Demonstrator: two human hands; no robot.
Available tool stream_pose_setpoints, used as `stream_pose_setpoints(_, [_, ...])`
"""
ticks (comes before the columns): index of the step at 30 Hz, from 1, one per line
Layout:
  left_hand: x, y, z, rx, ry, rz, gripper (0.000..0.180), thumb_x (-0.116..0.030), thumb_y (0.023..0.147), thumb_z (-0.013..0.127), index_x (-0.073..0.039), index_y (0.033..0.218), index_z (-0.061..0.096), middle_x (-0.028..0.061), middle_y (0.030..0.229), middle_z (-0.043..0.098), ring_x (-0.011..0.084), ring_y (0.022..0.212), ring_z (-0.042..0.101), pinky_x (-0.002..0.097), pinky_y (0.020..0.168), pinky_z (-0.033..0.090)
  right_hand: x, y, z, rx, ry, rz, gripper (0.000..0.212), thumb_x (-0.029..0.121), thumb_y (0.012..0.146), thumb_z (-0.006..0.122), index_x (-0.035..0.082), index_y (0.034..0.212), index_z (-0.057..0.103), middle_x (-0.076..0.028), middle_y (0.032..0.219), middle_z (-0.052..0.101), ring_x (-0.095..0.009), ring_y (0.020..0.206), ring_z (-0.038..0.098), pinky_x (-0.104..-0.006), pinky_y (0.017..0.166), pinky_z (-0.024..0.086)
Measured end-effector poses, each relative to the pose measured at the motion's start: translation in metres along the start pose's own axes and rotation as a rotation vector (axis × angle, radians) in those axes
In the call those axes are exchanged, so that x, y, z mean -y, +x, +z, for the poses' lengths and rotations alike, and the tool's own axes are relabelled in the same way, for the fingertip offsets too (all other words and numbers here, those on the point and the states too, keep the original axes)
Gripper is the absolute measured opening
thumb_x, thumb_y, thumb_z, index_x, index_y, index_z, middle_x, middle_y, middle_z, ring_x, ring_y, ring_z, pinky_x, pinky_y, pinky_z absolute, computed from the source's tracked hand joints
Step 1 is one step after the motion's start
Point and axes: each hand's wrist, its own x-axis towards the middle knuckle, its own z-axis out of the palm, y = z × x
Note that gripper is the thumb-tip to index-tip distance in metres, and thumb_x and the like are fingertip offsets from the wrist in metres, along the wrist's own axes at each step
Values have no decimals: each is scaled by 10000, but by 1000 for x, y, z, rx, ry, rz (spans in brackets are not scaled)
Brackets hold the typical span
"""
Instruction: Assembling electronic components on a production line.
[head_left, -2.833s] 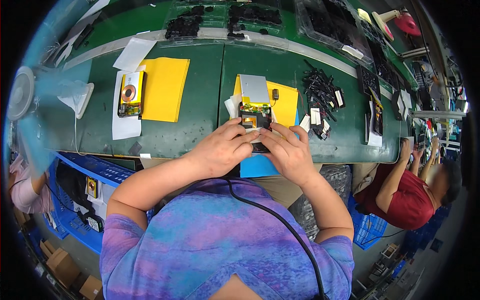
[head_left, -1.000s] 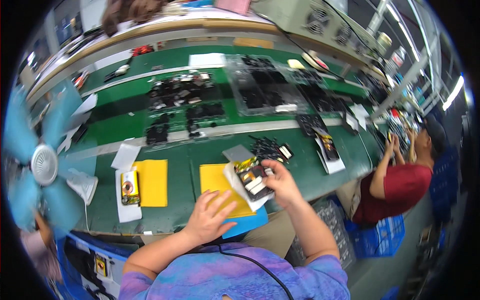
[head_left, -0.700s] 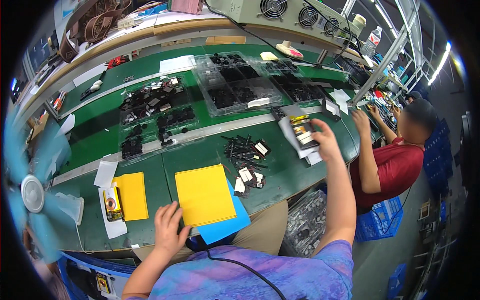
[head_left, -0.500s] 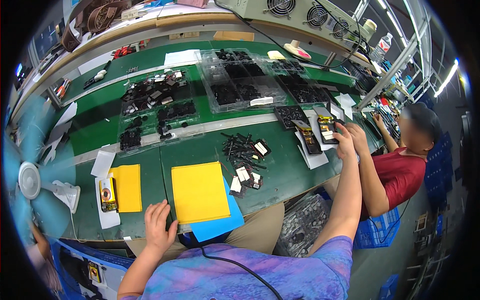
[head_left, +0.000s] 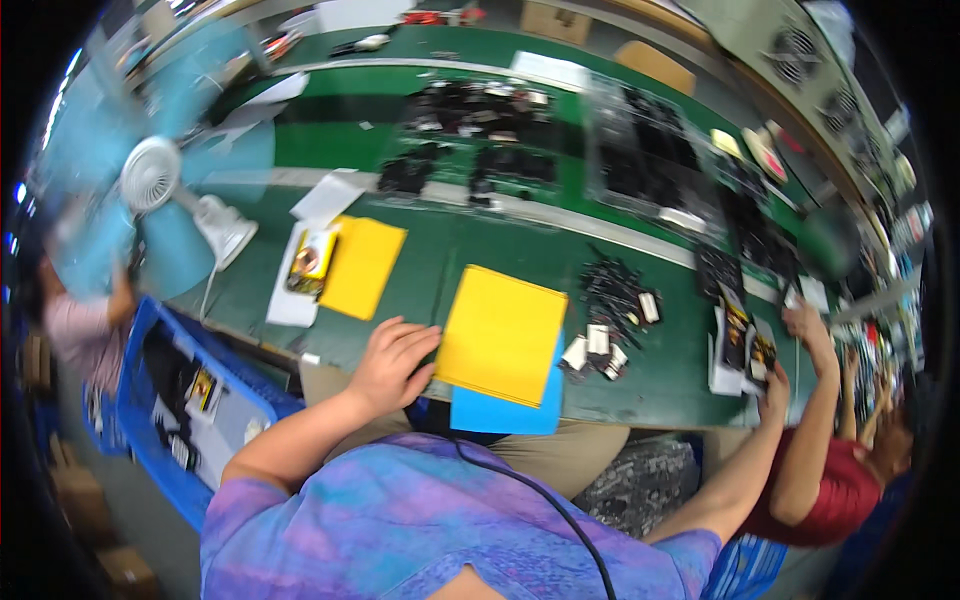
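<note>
My right hand (head_left: 775, 392) has its fingertips at the near end of a dark open device (head_left: 762, 352) at the right side of the bench, but the view is too blurred and small for me to tell whether they are grasping it or merely touching it. My left hand (head_left: 390, 368) is plainly unburdened, its fingers stretched out and a little apart over the bench's near edge, just beside a yellow pad (head_left: 500, 335); I can't make out whether the fingertips touch it. Immediately left of the dark open device, I see a second open device (head_left: 735, 335), and white paper (head_left: 722, 375) shows under and beside it. A co-worker's hand (head_left: 808, 325) reaches in close beyond my right one, from a person in a red shirt (head_left: 835, 490). Under the yellow pad I have a blue sheet (head_left: 505, 412) poking out at the near side, and to its right lies a heap of black parts (head_left: 605, 295) with a few white-faced pieces (head_left: 598, 340) at its near end. Farther left on the green bench (head_left: 430, 250), a yellow-edged device with a copper coil (head_left: 311, 258) sits on white paper, next to a folded-looking yellow sheet (head_left: 365, 265). Clear trays (head_left: 645, 150) of dark parts line the far side; a blue fan (head_left: 150, 172) stands at the left.
</note>
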Motion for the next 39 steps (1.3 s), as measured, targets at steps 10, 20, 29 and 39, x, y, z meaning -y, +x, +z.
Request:
stream_pose_setpoints(10, [65,-5,-54,-160,485,-656,817,-276,806,791,-18,1478,403,288,1501,413,497,1379,380,531,1160,322,-25,20,17,-275,-696,-280,451,8,897,635,-58,1339,571,-177,1225,673,-279,1095,646,-377,998,474])
stream_pose_setpoints(20, [134,5,-80,35,304,-1072,1031,-380,741,815,-58,1571,295,218,1326,587,446,1238,503,481,1079,427,51,-142,156,-604,-866,-837,424,239,910,721,-57,1203,642,-250,1185,645,-397,1084,629,-469,943,496])
stream_pose_setpoints(29, [150,-13,-115,-65,58,-1021,987,-276,638,786,39,1493,409,268,1209,668,410,1067,645,408,1033,467,126,-288,290,-230,-605,-1170,339,51,942,655,-24,1271,621,-200,1336,589,-344,1268,537,-437,1096,391])
stream_pose_setpoints(39, [57,20,-142,107,-117,-398,953,-109,619,830,-1,1485,448,145,1113,620,298,1007,536,371,949,474,137,-359,480,740,-518,-1056,400,194,838,762,-3,1175,675,-182,1270,617,-370,1193,575,-449,1043,452])
